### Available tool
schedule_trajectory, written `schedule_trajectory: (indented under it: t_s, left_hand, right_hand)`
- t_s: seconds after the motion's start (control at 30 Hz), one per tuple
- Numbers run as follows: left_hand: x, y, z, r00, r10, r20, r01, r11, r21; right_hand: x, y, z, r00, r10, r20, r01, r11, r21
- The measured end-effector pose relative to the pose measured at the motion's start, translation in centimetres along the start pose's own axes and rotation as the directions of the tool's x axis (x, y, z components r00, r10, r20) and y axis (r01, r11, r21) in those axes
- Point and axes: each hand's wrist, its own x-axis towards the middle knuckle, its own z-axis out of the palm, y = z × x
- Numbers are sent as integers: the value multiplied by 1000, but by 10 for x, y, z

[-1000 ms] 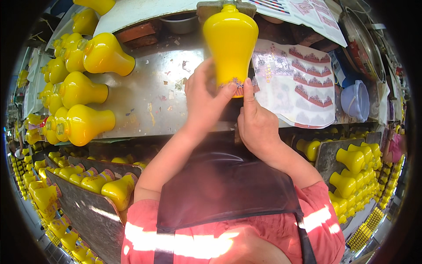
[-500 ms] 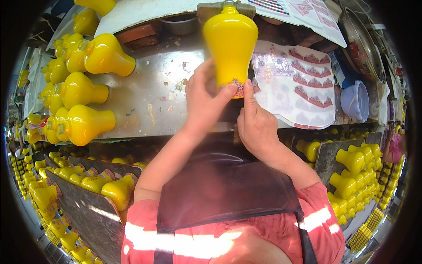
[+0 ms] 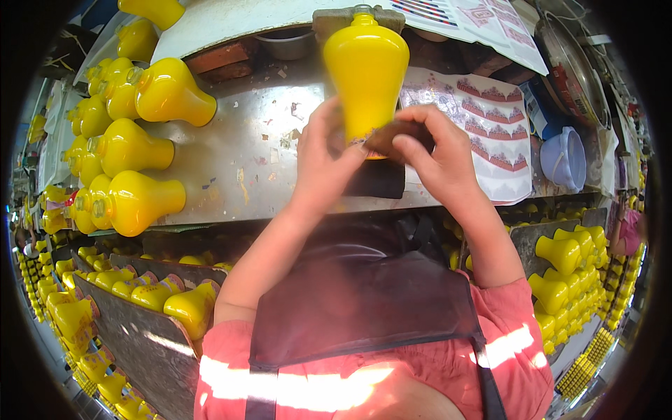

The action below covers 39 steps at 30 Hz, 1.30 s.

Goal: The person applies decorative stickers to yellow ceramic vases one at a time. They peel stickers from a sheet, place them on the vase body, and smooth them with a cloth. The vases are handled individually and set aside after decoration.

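A glossy yellow vase (image 3: 367, 66) lies with its neck pointing away from me and its foot toward me. My left hand (image 3: 320, 150) is closed around the left side of the foot, thumb near its rim. A patterned reddish decal band (image 3: 358, 142) shows partly at the foot; the rest is covered. My right hand (image 3: 444, 150) pinches a flat dark brown piece (image 3: 404, 134), perhaps a scraper, against the right side of the foot. Below the foot is a black block or pad (image 3: 383, 182). The vase's neck rests at a grey-brown support (image 3: 332, 22).
Several yellow vases (image 3: 143, 203) lie along the left of the metal table (image 3: 231, 154). A sheet of decals (image 3: 493, 150) lies on the right, near a pale blue bucket (image 3: 564, 159). Boards with more yellow vases (image 3: 192, 306) flank me on both sides.
My right hand has swung up and right, from a fingertip on the decal to pressing the brown piece there. The black pad now shows below the foot. My left hand keeps its grip.
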Motion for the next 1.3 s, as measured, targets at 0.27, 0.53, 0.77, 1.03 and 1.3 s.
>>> schedule_trajectory:
  t_s: [0.27, 0.53, 0.77, 1.03, 1.3]
  left_hand:
    - [-1, 0, -4, 999, -12, 31, 11, 1000, 18]
    - [-5, 1, -9, 995, 95, 12, -95, 958, 272]
    - [-49, 16, -4, 915, 388, 111, -339, 590, 733]
    - [-57, -2, 6, 913, 392, 109, -351, 623, 699]
    - [-62, -4, 8, 920, 371, 124, -345, 621, 704]
  right_hand:
    - [14, -19, -1, 880, -467, 91, 449, 752, -484]
    - [19, -25, 6, 864, -483, 141, 471, 680, -562]
    - [-17, 10, 15, 972, -153, -181, 108, 966, -236]
    - [-32, 47, 25, 913, 174, -369, -146, 984, 104]
    - [-12, 2, 13, 883, -404, -239, 250, 835, -490]
